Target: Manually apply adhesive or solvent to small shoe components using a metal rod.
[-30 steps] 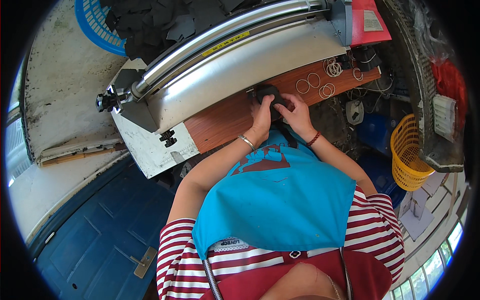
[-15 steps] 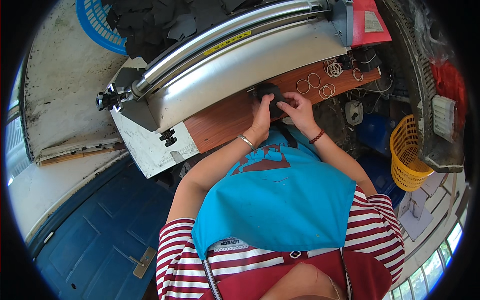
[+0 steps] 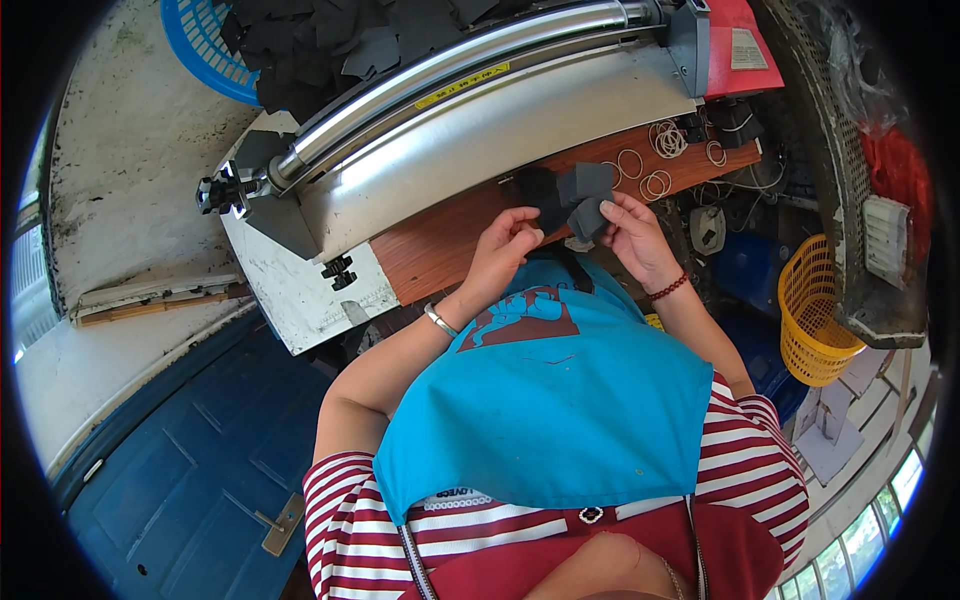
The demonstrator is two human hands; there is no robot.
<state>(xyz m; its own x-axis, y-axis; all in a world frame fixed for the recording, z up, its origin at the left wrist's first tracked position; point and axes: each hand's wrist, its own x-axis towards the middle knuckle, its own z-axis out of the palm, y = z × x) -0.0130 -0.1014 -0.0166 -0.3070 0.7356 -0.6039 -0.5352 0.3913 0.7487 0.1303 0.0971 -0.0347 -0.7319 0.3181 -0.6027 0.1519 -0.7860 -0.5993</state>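
Both hands are raised over a reddish wooden shelf [image 3: 440,250] in front of a long metal roller machine [image 3: 470,120]. My left hand [image 3: 505,245] and my right hand [image 3: 628,232] hold a small bunch of dark grey foam pieces [image 3: 568,198] between them. The left fingers pinch the bunch's left side and the right fingers grip its right side. Several rubber bands [image 3: 655,165] lie loose on the shelf just beyond the right hand.
A blue basket [image 3: 205,55] with more dark foam pieces [image 3: 340,40] sits behind the machine. A yellow basket [image 3: 815,310] stands at the right, a red box [image 3: 740,50] at the machine's right end. Blue flooring [image 3: 180,470] lies lower left.
Both hands stay together at the foam pieces on the shelf. The pieces now look more spread apart and lifted between the fingers.
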